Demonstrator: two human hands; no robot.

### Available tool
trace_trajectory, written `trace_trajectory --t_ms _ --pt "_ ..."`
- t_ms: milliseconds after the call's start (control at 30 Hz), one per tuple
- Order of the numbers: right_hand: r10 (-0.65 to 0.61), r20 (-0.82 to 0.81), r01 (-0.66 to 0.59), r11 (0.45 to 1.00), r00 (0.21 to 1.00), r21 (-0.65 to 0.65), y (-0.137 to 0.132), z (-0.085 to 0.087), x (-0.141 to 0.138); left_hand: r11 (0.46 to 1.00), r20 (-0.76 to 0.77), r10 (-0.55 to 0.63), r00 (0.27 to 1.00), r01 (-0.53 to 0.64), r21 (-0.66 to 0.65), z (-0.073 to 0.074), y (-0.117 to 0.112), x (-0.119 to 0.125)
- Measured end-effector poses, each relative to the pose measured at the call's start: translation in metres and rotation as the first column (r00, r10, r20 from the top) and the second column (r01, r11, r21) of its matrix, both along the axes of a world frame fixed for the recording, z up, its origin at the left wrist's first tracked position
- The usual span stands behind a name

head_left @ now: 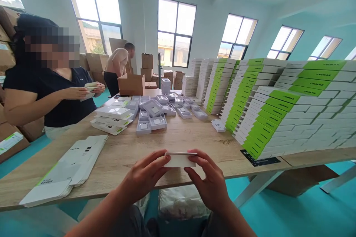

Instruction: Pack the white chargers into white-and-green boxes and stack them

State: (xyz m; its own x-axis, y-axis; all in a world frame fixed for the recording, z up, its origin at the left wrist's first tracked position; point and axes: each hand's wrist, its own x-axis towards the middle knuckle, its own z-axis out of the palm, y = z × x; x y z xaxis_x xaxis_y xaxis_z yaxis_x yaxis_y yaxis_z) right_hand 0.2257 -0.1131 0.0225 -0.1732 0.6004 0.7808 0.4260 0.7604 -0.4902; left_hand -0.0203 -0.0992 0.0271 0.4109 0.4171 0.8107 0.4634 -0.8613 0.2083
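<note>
Daylight glares through the blown-out windows [177, 32], with edges stretched by wide-angle distortion.

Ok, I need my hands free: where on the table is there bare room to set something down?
The table shows bare wood between the flat cartons and the left hand, and between the plastic trays and the held white piece. Another patch lies between the right hand and the black sheet. It's crowded around the trays and under the stacked boxes.
</note>
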Motion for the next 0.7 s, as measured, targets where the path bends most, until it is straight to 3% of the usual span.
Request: trace_trajectory --t_ms 133,267,367,433,467,533,600,667,700 --pt "-0.029 0.015 0.030 0.999 0.999 -0.034 0.006 -0.002 0.005 0.980 0.227 -0.012 0.974 0.056 -0.189 -0.002 0.006 0.004" --pt "-0.006 -0.020 0.002 0.984 1.000 -0.179 0.016 0.001 0.011 0.853 0.423 0.039 0.905 0.190 -0.485 -0.001 0.014 0.012" --pt "0.048 -0.088 -0.075 0.933 0.995 -0.351 0.027 0.012 0.017 0.751 0.454 0.046 0.890 0.269 -0.604 0.007 0.024 0.016" --pt "0.084 -0.191 -0.168 0.860 0.978 -0.482 0.036 0.018 0.021 0.721 0.452 0.005 0.892 0.310 -0.619 0.010 0.033 0.017" --pt "0.096 -0.275 -0.236 0.809 0.957 -0.538 0.040 0.020 0.023 0.737 0.428 -0.018 0.903 0.302 -0.605 0.011 0.038 0.017" --pt "0.103 -0.463 -0.396 0.695 0.881 -0.600 0.049 0.019 0.024 0.841 0.294 -0.059 0.954 0.206 -0.500 0.008 0.051 0.018" --pt "0.083 -0.589 -0.517 0.585 0.804 -0.625 0.059 0.009 0.021 0.958 0.066 -0.094 0.993 0.108 -0.265 0.001 0.067 0.021" --pt "0.042 -0.602 -0.537 0.503 0.798 -0.677 0.072 -0.007 0.017 0.988 -0.157 -0.154 0.976 0.148 -0.047 -0.010 0.085 0.025" --pt "0.028 -0.538 -0.478 0.500 0.843 -0.722 0.082 -0.015 0.018 0.979 -0.218 -0.195 0.956 0.202 0.007 -0.017 0.094 0.027"
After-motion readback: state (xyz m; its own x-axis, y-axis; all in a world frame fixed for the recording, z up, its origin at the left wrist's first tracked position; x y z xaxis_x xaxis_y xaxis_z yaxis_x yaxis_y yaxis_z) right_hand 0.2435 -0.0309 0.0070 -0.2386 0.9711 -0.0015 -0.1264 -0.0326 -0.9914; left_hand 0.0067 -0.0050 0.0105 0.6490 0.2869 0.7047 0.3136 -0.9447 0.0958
